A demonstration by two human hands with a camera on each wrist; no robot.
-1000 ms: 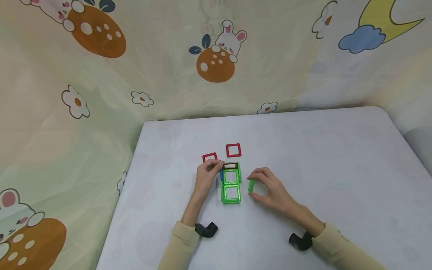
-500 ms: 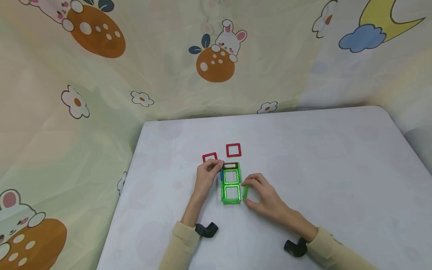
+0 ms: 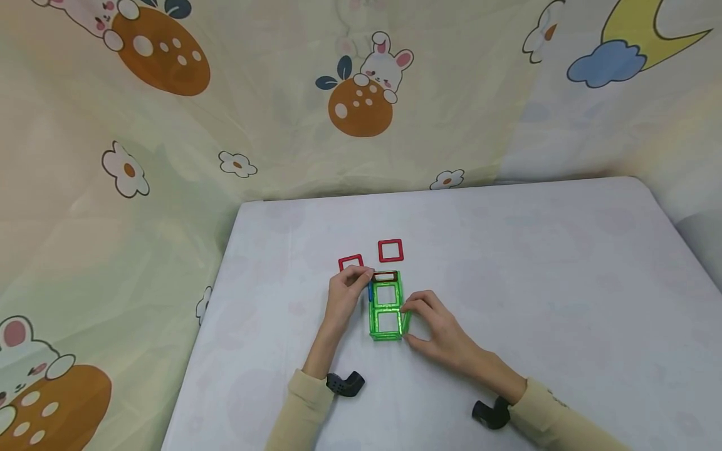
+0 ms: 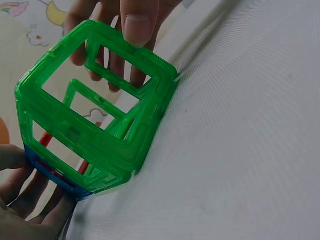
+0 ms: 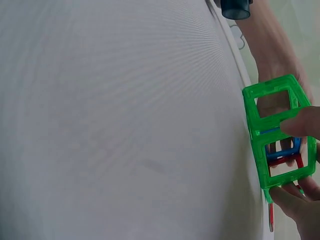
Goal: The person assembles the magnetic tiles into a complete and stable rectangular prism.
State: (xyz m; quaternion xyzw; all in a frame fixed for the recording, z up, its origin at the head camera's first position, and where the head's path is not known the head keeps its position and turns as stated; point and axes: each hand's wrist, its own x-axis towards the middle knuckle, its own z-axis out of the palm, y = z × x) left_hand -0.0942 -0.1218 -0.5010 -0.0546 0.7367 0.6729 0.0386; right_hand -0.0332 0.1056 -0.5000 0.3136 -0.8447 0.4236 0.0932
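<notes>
A box of green magnetic tiles (image 3: 386, 308) stands on the table, with a blue magnetic tile (image 4: 60, 181) on its left side and a red one (image 3: 385, 274) at its far end. At the box's far left corner, my left hand (image 3: 344, 294) grips it, fingers at the blue tile. My right hand (image 3: 440, 326) pinches a green square magnetic tile (image 3: 407, 321) by its edges, thumb near and fingers far. That tile leans at a slight slant against the box's near right side. In the left wrist view, the right thumb (image 4: 138, 27) lies at its upper edge.
One loose red square tile (image 3: 391, 259) lies beyond the box. Another red tile (image 3: 350, 257) lies behind the left hand, partly hidden. Black cameras (image 3: 346, 384) sit at both wrists. A printed cloth (image 3: 282, 119) hangs behind the white table (image 3: 536, 263).
My right hand has moved left, bringing the green tile from apart up to the box's right side. The left hand and the box have stayed in place.
</notes>
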